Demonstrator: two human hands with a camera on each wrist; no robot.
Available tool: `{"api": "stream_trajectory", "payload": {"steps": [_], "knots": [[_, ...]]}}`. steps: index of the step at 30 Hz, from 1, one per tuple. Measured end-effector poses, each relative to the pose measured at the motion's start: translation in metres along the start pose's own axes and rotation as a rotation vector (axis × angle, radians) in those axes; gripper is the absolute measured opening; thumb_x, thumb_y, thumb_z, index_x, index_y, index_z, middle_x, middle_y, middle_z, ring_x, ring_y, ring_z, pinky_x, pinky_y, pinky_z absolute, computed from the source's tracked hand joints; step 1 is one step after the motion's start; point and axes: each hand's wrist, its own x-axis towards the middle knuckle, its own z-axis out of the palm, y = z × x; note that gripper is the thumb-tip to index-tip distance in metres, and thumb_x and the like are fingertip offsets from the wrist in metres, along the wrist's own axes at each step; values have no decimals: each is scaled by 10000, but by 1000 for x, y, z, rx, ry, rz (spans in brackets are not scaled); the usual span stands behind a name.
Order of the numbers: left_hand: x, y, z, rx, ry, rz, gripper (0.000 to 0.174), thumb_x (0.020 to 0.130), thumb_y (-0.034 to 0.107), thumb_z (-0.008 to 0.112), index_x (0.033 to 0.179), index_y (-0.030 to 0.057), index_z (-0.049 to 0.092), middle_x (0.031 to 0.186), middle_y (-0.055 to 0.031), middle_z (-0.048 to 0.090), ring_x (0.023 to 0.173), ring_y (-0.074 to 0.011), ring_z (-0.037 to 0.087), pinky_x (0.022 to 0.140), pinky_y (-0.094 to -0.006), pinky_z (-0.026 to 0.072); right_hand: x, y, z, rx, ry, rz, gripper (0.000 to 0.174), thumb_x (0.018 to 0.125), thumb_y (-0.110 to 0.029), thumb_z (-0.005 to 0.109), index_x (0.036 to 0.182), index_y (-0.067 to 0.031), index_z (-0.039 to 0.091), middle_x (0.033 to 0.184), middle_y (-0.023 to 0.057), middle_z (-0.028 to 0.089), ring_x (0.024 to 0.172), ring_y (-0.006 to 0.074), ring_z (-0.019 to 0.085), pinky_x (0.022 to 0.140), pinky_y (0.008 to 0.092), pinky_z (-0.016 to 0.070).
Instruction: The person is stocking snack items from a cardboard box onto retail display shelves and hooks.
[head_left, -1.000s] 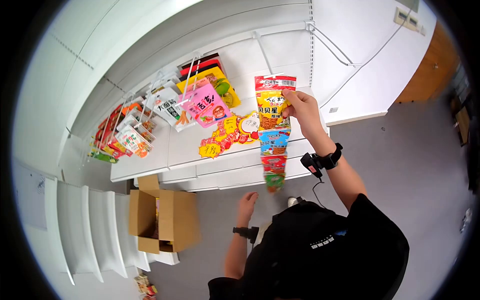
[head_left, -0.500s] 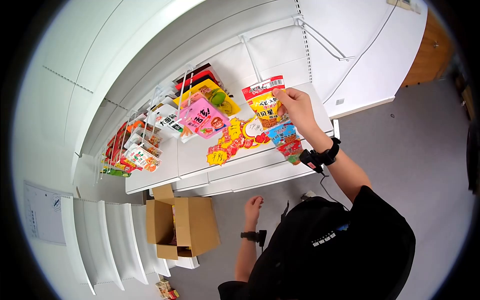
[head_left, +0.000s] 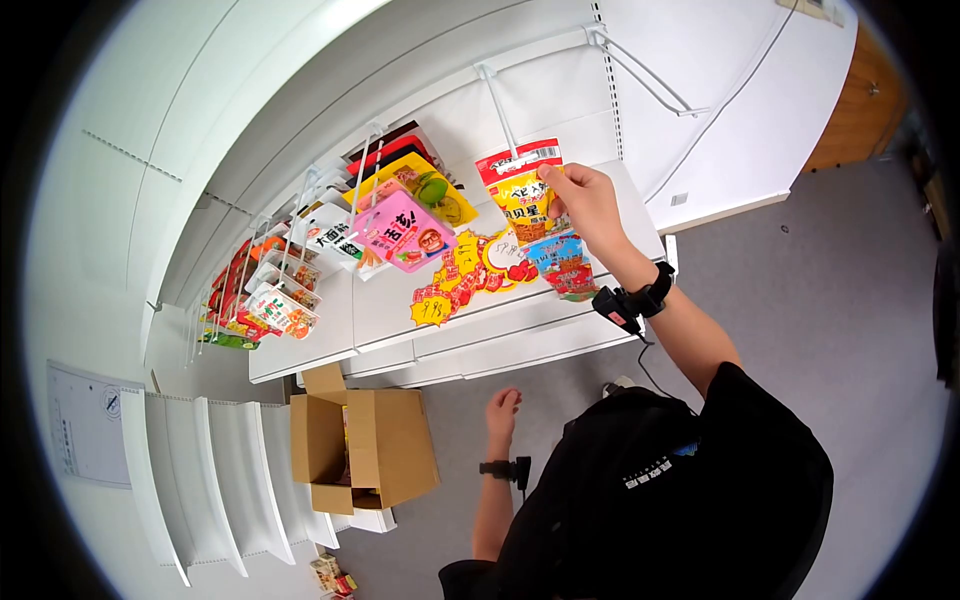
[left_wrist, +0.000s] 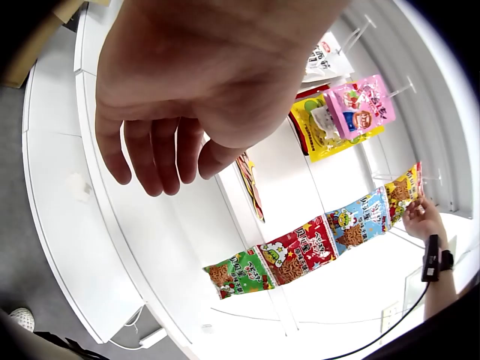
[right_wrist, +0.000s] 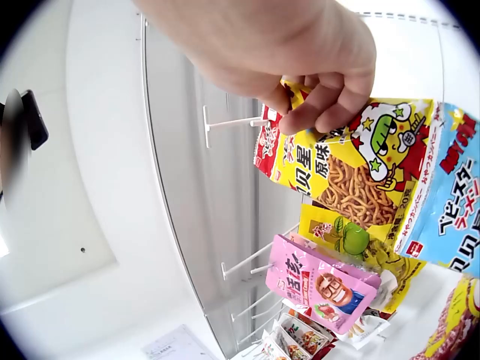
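My right hand [head_left: 580,198] pinches the top yellow packet of a strip of joined snack packets [head_left: 530,215], held up against the white back panel just below an empty peg hook [head_left: 497,100]. In the right wrist view the fingers [right_wrist: 315,97] curl over the yellow noodle packet [right_wrist: 352,172], with a bare peg [right_wrist: 232,121] just to its left. The left wrist view shows the strip [left_wrist: 322,240] trailing yellow, blue, red and green. My left hand [head_left: 500,412] hangs low near the floor, fingers loose [left_wrist: 161,146], holding nothing.
Pink [head_left: 405,230] and yellow [head_left: 430,190] packets hang on pegs left of the strip, with more snack bags [head_left: 265,290] further left. Yellow price tags [head_left: 465,270] lie on the white shelf [head_left: 330,320]. An open cardboard box [head_left: 365,450] stands on the grey floor.
My right hand has lifted the packet strip up and left, towards the empty peg; the strip's lower packets swung up onto the shelf. The left hand has stayed low.
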Motion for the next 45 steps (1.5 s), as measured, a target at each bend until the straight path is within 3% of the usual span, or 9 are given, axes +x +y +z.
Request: {"api": "stream_trajectory", "payload": {"steps": [12,15,19,20,24,30,37,45], "knots": [[-29,-2,-11,-66,65,14,217,885,241,572,999,67,635,964,-35,653,896,-147,613,767,-299,458,23,-2,-3,-16,36,-40,330,853,-317,645,791,7,639,581,32,580,481,64,533,460,196,399],[-33,-10,-16,-100,94,14,219,887,241,576,990,59,641,937,-29,664,864,-121,612,718,-258,449,29,5,-4,-17,34,-83,329,852,-318,646,809,8,645,609,35,592,506,68,545,495,199,417],[-46,-25,-25,-115,95,-62,224,883,245,575,1000,64,637,952,-31,661,880,-131,610,735,-269,449,16,4,-6,79,83,-92,326,870,-267,618,988,37,604,819,75,631,692,115,630,660,225,497],[-48,-29,-27,-121,96,-80,229,881,250,574,1006,67,632,961,-33,658,892,-140,610,753,-281,451,12,5,-10,74,88,-143,383,883,-249,603,1110,52,537,965,114,610,778,168,655,738,266,518],[-58,-54,-40,-180,107,-126,244,876,266,574,1020,74,625,972,-36,656,900,-150,609,764,-296,453,-14,15,-16,145,254,-198,433,894,-229,587,1198,42,440,1082,140,549,827,207,653,788,305,523],[-76,-80,-69,-189,141,-165,251,875,271,573,1022,74,623,968,-33,653,901,-150,607,761,-296,451,-63,31,-20,272,285,-50,280,918,-232,554,1061,5,518,1004,98,585,789,171,608,771,303,515],[-102,-76,-105,-316,247,-87,235,875,265,579,993,69,632,966,-31,645,904,-160,608,780,-306,458,-111,67,-22,322,258,59,269,939,-288,502,952,-25,561,879,64,594,711,143,559,680,270,472],[-146,-88,-146,-447,410,-35,228,879,256,570,972,58,637,947,-37,646,906,-154,607,774,-294,464,-166,116,-8,341,259,289,233,923,-294,516,876,-69,559,850,38,589,719,142,529,690,286,465]]}}
